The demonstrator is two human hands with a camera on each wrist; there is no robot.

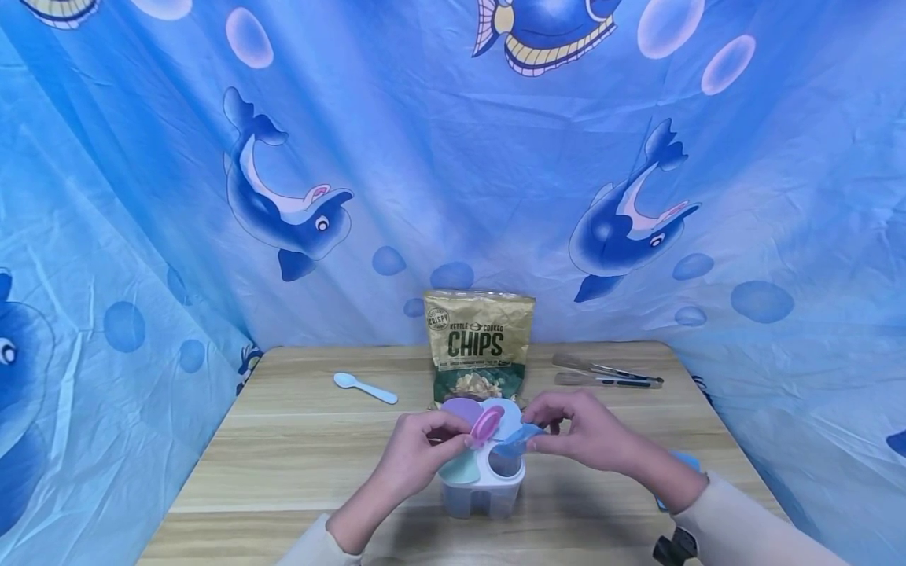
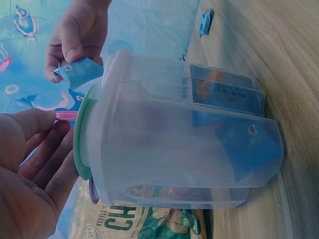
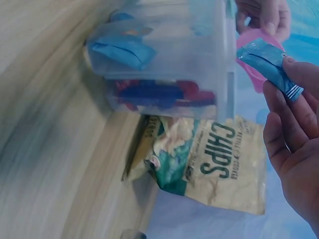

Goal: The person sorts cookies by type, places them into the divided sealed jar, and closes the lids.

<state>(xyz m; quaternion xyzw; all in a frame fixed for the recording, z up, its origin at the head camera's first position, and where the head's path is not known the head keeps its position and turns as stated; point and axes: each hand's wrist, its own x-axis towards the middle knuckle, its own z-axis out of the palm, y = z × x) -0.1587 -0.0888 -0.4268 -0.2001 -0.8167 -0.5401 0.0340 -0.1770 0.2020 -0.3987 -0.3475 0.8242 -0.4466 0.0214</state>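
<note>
A clear container (image 1: 488, 501) with several round compartments stands on the table. Purple (image 1: 460, 407), pale blue (image 1: 508, 420) and mint green (image 1: 462, 470) lids cover three openings, while the front right one is uncovered. My left hand (image 1: 416, 450) pinches a pink lid (image 1: 487, 425) above the container. Between its thumb and fingers, my right hand (image 1: 591, 434) holds a small blue sachet (image 3: 269, 63) over the uncovered opening. Inside the container, blue sachets (image 2: 251, 149) lie at the bottom, and red and blue wrapped pieces (image 3: 164, 94) fill another compartment.
A bag of chips (image 1: 480, 338) stands upright behind the container. To the left lies a pale blue spoon (image 1: 366, 389); tongs (image 1: 609, 376) lie at the back right. Another blue item (image 1: 686, 459) is partly hidden behind the right forearm. A printed sea-themed cloth (image 1: 453, 157) surrounds the table.
</note>
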